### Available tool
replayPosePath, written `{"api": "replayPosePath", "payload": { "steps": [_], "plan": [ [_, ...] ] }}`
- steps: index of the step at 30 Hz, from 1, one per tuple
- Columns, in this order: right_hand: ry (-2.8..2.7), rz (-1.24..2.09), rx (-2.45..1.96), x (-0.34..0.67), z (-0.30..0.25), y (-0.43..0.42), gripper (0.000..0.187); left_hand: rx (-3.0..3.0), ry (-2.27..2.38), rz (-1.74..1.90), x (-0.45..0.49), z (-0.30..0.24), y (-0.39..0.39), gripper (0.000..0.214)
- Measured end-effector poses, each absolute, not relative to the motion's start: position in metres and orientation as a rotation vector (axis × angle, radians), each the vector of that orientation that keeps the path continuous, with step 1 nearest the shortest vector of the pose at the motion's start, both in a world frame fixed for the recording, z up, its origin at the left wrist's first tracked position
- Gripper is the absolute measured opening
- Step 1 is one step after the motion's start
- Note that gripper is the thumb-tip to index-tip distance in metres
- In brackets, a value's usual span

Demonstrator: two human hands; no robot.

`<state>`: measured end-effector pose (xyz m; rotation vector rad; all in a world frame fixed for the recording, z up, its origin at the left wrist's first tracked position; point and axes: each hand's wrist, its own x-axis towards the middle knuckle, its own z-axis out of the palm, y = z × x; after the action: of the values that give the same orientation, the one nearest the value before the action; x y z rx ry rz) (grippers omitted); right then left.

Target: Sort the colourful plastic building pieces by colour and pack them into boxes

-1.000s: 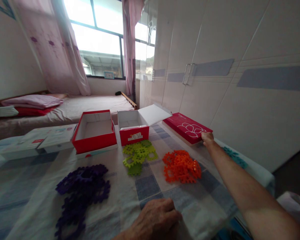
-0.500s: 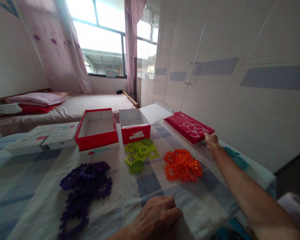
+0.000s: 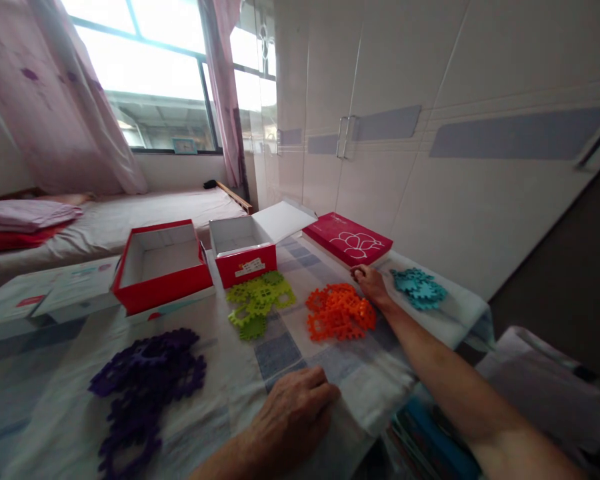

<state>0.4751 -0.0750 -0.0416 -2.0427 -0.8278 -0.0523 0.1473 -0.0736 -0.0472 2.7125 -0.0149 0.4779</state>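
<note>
My left hand (image 3: 300, 407) rests on the tablecloth near the front edge, its fingers curled in and nothing visible in them. My right hand (image 3: 371, 283) is stretched out with bent fingers by the near side of a flat red box (image 3: 350, 239) with a white line drawing. Whether its fingertips touch the box or hold something small I cannot make out. Close to that hand lies a pile of orange gear-shaped plastic pieces (image 3: 337, 312). Teal pieces (image 3: 420, 289) lie to its right. Lime green pieces (image 3: 260, 300) and dark purple pieces (image 3: 150, 373) are piled further left.
Two open boxes stand at the back of the table, a red box (image 3: 163, 287) and a red-and-white box (image 3: 245, 263) with its lid folded right. White flat boxes (image 3: 75, 293) lie at the left. Behind are a bed (image 3: 150, 207) and a wardrobe (image 3: 380, 167).
The view has swung to the right. My right hand has moved left and closer to me, from the red box's right corner to its near side. My left hand stays on the cloth.
</note>
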Motion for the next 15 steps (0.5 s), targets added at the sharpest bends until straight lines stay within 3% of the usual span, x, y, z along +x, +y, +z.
{"api": "replayPosePath", "payload": {
  "steps": [15],
  "plan": [
    [-0.995, -0.005, -2.096, 0.4822, -0.0417, -0.0758, 0.022, 2.775, -0.044, 0.454, 0.1480, -0.0520, -0.0719, 0.015]
  ]
}}
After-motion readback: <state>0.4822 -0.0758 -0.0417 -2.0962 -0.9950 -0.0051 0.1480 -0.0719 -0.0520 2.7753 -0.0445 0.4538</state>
